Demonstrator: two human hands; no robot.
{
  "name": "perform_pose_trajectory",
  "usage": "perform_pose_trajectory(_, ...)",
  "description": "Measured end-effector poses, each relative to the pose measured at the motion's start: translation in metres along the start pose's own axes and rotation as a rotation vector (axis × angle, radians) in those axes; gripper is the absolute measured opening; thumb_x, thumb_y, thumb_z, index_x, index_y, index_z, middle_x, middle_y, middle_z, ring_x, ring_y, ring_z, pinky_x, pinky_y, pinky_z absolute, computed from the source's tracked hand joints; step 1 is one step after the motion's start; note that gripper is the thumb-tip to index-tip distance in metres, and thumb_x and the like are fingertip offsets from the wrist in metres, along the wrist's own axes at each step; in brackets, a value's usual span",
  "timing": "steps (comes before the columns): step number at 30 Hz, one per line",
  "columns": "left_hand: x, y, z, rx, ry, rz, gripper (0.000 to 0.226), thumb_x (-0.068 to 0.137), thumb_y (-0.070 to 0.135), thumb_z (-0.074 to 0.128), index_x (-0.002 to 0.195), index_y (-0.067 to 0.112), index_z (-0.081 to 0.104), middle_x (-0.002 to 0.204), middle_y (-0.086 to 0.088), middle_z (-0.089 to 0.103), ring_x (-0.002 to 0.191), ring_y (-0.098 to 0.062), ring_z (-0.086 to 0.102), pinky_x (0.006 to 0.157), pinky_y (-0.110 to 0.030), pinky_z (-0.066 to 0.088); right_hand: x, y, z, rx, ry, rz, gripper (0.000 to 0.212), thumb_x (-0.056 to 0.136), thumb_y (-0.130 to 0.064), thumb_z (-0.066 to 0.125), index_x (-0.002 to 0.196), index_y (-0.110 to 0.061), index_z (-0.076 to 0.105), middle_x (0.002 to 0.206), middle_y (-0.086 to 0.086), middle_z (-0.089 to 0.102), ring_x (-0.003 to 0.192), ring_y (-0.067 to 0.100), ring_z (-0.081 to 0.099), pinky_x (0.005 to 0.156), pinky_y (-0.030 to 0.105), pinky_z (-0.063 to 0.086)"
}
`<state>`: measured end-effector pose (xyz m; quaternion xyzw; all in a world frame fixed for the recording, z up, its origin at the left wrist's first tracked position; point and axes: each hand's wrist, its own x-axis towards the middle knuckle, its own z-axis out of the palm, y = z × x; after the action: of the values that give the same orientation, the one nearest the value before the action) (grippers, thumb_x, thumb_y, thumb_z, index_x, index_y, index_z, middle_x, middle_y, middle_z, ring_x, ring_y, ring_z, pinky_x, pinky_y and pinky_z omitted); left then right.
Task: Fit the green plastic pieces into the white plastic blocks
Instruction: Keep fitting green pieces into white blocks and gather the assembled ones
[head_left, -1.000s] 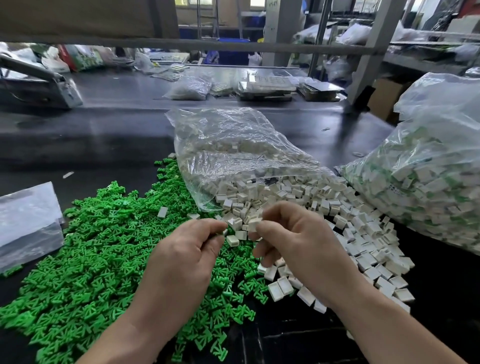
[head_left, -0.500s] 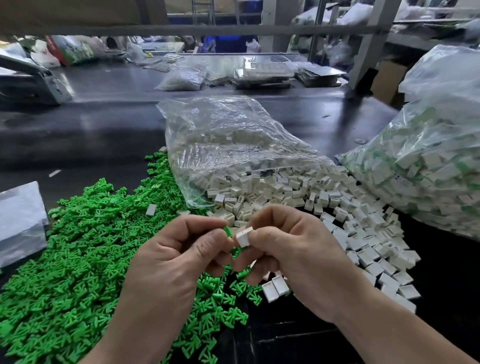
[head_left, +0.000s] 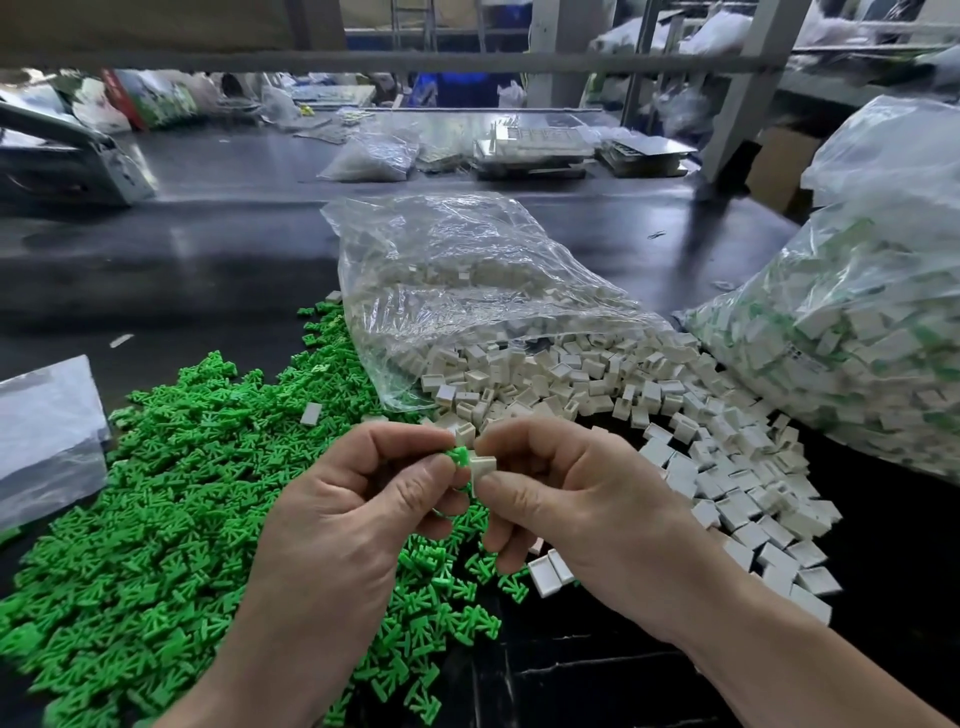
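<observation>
Green piece meets white block
My left hand pinches the green piece; my right hand pinches the white block, touching at its 3 o'clock.

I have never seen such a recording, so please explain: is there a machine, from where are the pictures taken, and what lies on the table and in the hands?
There is no machine. The two grips are a person's bare hands, filmed by a camera worn on the head, looking forward and down. On the dark table lie a heap of green pieces at the left and white blocks spilling from a clear bag. A fuller bag at the right holds white blocks with green showing. The left grip pinches one green piece; the right grip pinches one white block, right beside it.
</observation>
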<state>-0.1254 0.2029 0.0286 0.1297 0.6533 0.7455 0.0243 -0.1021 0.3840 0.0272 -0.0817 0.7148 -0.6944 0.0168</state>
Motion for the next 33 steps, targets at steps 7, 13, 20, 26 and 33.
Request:
perform_pose_trajectory(7,-0.002,0.0,0.002,0.1,0.002,0.053,0.021,0.073,0.034,0.069,0.092,0.027,0.075,0.083,-0.006,0.075,0.073,-0.019,0.071,0.062,-0.023,0.057,0.0,0.003,0.0,-0.058,-0.013,-0.013,0.01,0.095,-0.015,0.068,0.093,-0.025,0.068,0.086,0.007,0.073,0.08,0.022,0.074,0.066,0.03,0.059)
perform_pose_trajectory(13,-0.004,0.002,0.003,0.174,-0.009,0.079,0.016,0.075,0.026,0.068,0.089,0.03,0.075,0.079,-0.004,0.074,0.068,-0.015,0.069,0.06,-0.018,0.054,-0.001,0.004,0.0,-0.126,-0.037,-0.008,0.012,0.093,-0.025,0.066,0.101,-0.031,0.072,0.074,-0.005,0.068,0.067,0.013,0.068,0.062,0.024,0.056)
perform_pose_trajectory(20,-0.007,0.006,0.004,0.262,-0.003,0.093,0.016,0.074,0.028,0.068,0.088,0.033,0.073,0.08,0.004,0.074,0.069,-0.011,0.07,0.059,-0.013,0.053,-0.001,-0.001,-0.004,-0.034,-0.05,0.046,0.01,0.093,-0.025,0.071,0.102,-0.026,0.076,0.068,-0.001,0.068,0.061,0.015,0.065,0.057,0.026,0.054)
perform_pose_trajectory(26,-0.009,0.006,0.008,0.318,0.005,0.139,0.013,0.075,0.029,0.067,0.085,0.037,0.072,0.078,0.009,0.073,0.067,-0.004,0.069,0.058,-0.012,0.053,-0.001,-0.006,-0.001,0.033,-0.082,0.108,0.015,0.093,-0.027,0.07,0.1,-0.016,0.077,0.07,0.002,0.062,0.056,0.019,0.06,0.048,0.027,0.052)
perform_pose_trajectory(33,-0.006,0.005,0.002,0.146,-0.047,0.035,0.019,0.082,0.041,0.072,0.088,0.023,0.074,0.071,-0.007,0.069,0.06,-0.018,0.062,0.054,-0.02,0.051,-0.001,-0.009,0.0,0.109,-0.09,0.138,0.013,0.093,-0.024,0.07,0.095,-0.014,0.077,0.068,0.001,0.06,0.052,0.015,0.057,0.043,0.025,0.048)
